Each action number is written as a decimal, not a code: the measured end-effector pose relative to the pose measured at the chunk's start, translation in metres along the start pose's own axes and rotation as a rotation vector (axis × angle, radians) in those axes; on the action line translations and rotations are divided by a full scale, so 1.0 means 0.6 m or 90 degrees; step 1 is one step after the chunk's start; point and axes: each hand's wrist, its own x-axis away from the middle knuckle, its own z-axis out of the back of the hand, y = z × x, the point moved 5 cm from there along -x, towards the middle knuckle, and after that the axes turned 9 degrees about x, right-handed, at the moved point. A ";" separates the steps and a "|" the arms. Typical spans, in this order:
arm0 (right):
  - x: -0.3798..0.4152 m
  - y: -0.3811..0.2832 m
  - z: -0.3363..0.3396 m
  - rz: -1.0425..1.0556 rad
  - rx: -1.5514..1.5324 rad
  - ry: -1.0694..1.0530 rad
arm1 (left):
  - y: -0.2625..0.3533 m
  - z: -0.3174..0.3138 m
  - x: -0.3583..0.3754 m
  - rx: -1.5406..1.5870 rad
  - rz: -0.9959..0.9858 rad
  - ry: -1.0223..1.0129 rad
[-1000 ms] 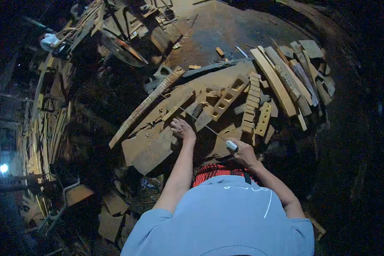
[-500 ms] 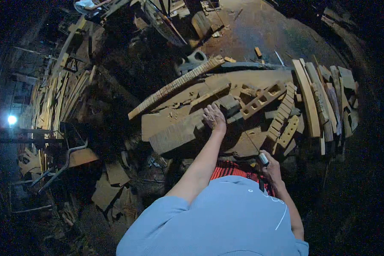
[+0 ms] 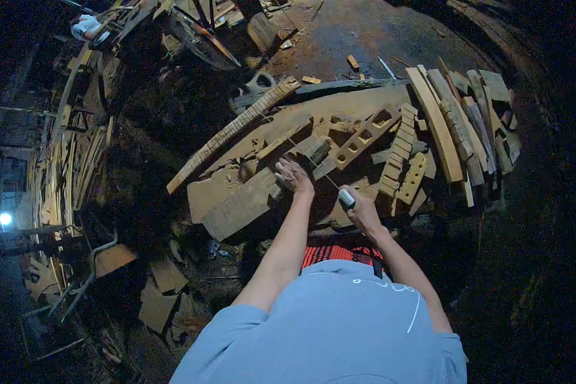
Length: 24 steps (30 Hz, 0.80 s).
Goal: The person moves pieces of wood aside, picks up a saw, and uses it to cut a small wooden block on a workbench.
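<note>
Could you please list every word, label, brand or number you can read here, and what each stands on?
No text can be read.
Blue shirt: a thin white looping line, but I cannot tell whether it is lettering.
Pale handle in the right hand: any marking is too small to read.

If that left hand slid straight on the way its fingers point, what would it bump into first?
The left hand would probably meet the narrow wooden strip lying just ahead, though their relative heights are hard to judge.
</note>
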 end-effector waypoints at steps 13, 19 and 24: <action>0.167 0.091 0.070 -0.084 -0.096 -0.101 | -0.002 0.034 -0.024 0.228 0.044 -0.048; 0.020 0.029 0.036 -0.084 0.022 -0.093 | 0.001 0.062 -0.033 0.244 0.117 -0.159; 0.009 -0.009 0.051 -0.009 0.025 -0.058 | 0.000 0.047 -0.031 0.216 0.087 -0.125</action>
